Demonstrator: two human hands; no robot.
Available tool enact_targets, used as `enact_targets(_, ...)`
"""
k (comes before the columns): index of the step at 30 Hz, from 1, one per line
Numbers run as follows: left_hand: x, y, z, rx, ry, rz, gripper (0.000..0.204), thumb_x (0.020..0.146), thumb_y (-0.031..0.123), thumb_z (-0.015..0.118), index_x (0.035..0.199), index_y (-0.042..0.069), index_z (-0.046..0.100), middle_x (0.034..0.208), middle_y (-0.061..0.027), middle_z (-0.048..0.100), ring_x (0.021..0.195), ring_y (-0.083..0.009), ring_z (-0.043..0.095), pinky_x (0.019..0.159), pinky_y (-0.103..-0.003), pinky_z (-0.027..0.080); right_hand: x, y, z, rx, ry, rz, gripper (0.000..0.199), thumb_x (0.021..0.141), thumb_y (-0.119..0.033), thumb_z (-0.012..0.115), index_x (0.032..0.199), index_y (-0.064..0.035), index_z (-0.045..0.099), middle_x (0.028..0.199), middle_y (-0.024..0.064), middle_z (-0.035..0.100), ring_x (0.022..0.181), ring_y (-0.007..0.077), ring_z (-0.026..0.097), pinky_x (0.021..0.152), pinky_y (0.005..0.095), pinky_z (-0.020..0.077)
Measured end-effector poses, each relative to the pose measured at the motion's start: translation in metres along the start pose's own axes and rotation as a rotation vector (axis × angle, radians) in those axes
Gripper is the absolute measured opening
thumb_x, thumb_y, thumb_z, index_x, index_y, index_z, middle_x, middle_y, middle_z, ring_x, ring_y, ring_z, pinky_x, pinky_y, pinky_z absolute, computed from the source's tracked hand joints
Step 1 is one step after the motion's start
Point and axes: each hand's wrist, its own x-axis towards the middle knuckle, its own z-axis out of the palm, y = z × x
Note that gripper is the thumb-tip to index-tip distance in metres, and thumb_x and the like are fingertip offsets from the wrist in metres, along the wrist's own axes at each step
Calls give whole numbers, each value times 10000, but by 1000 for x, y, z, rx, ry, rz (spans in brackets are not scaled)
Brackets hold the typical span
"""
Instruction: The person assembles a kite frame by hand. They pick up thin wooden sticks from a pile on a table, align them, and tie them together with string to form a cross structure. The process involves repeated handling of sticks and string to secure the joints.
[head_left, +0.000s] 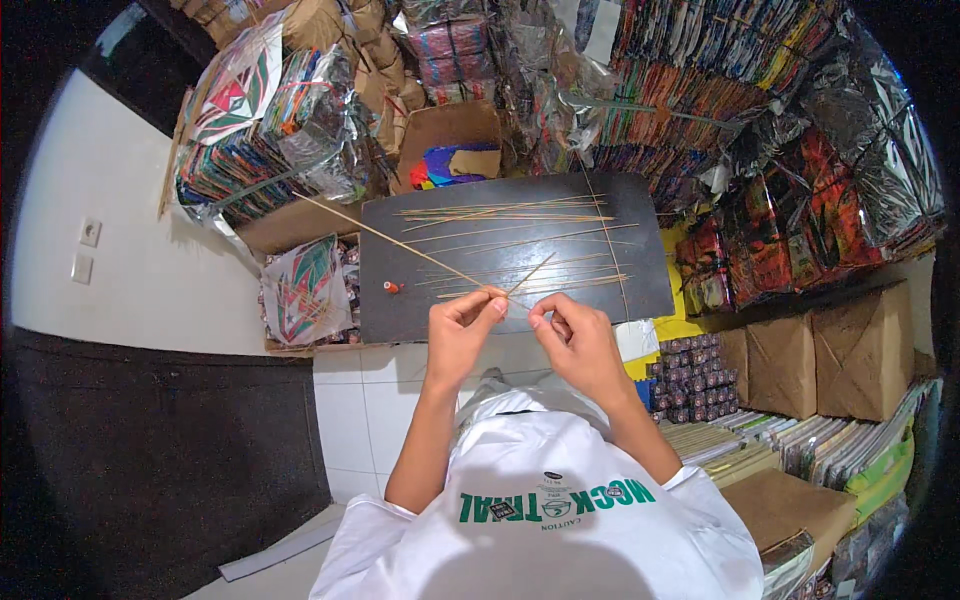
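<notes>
My left hand [462, 328] pinches a long thin bamboo stick [390, 238], which slants up and left past the table's edge. At its fingertips a second, shorter stick [533, 271] crosses it and points up to the right. My right hand [578, 335] is closed close by, thumb against forefinger. A fine strand, probably thread, seems to run from the crossing to these fingertips, but it is too thin to be sure. Both hands are above the near edge of a dark table [390, 322]. Several loose bamboo sticks [540, 238] lie across it, with a small red thread spool [391, 287] at left.
A box with printed sheets [305, 290] stands left of the table. Behind are wrapped bundles of coloured sheets [690, 90] and an open cardboard box [450, 130]. At right are stacked small dark packages [692, 380] and brown paper parcels [860, 350].
</notes>
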Motion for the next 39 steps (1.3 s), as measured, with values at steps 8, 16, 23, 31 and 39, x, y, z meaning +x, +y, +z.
enact_targets(8,4,-7,-4,-28,117,-97,189,915,123,686,1038,-18,712,920,-55,708,810,-127,671,700,-251,539,4,4,-6,-84,61,-58,136,861,-152,670,920,-30,661,662,132,580,569,251,547,551,384,428)
enact_targets(16,3,6,3,-42,44,-145,188,908,140,698,1032,1,725,1063,-79,712,865,-145,696,689,-251,561,8,2,-5,-104,45,-58,139,857,-161,678,912,-34,662,687,140,604,591,261,577,567,390,451)
enact_targets(23,1,5,9,-31,-44,-177,169,905,151,704,1004,18,735,981,-50,717,840,-115,678,698,-252,560,10,4,0,-97,70,-92,133,861,-149,675,924,-34,658,693,133,603,577,248,561,554,382,445)
enact_targets(31,1,3,12,-43,-70,-173,187,910,167,706,1021,18,728,907,-32,712,820,-99,672,665,-228,556,11,3,1,-47,99,-106,113,861,-133,679,906,-34,651,672,121,584,552,216,531,527,364,419)
enact_targets(39,5,4,6,-134,3,-230,217,914,150,699,1082,13,709,1097,-60,698,867,-134,695,671,-241,577,10,6,2,-48,128,-41,139,852,-156,685,887,-27,648,614,104,528,525,200,484,506,364,376)
